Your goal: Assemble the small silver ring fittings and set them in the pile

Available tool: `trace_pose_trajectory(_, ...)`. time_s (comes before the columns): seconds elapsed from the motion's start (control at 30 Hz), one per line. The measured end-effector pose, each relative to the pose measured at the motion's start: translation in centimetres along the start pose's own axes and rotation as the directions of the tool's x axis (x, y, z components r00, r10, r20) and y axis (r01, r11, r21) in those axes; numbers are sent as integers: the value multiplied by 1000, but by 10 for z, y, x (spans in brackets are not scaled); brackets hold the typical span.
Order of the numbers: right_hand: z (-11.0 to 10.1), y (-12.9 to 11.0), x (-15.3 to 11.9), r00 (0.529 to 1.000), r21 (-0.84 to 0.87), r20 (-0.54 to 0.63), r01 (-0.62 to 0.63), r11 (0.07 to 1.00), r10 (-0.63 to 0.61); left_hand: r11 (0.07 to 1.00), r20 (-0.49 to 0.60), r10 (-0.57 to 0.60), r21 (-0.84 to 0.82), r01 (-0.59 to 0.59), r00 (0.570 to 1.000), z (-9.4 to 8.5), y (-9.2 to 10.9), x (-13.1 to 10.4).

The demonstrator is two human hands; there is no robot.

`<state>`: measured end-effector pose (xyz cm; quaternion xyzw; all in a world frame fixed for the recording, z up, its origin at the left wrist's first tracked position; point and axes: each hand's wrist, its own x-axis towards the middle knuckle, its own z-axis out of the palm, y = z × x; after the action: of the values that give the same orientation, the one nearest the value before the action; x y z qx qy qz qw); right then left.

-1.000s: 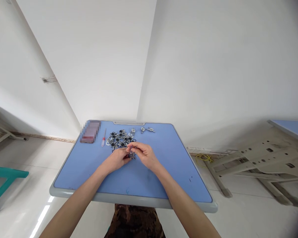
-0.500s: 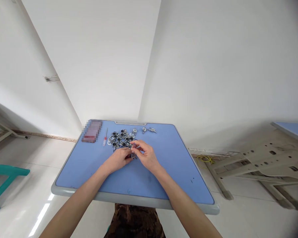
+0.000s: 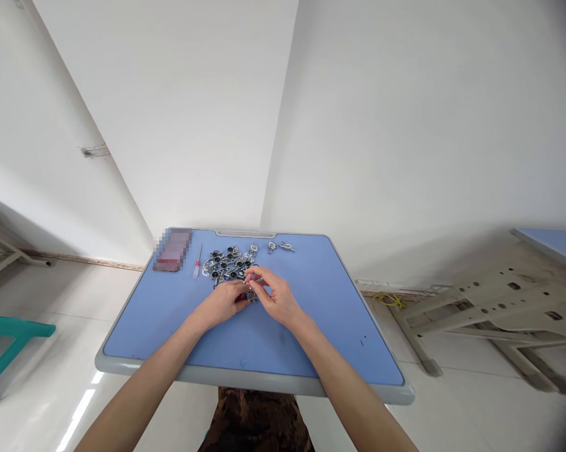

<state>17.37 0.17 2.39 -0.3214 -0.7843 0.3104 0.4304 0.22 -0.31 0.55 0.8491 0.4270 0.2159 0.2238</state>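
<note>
Metal part (image 3: pixel 251 295) (long axis unclear)

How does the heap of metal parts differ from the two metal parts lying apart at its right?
The heap holds many crowded parts; the pair, only two, side by side. The heap shows black discs; the pair shows none. Both look silvery and lie on the blue desktop.
</note>
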Motion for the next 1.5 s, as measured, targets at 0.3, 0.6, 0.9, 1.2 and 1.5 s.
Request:
trace_pose_trajectory(0.3,4,3,2,986,-78,-155,57,995,-69,1000,-25,9,21,-8,1000,0,1,0)
trace_pose_trajectory(0.6,-1,3,0,999,-33,-31,43,999,-44,1000,-21,18,11,-18,1000,0,1,0)
trace_pose_trajectory(0.9,-3,3,2,998,-13,-54,-15,1000,15,999,-11,9,37,-9,1000,-1,2,1)
trace_pose_trajectory(1.2,0,1,1,997,-120,-66,36,992,-44,1000,-14,-9,27,10,1000,0,3,1)
trace_pose_trajectory(1.5,-1,0,-1,1000,-90,-9,23,996,-24,1000,-14,-4,16,4,1000,0,2,1)
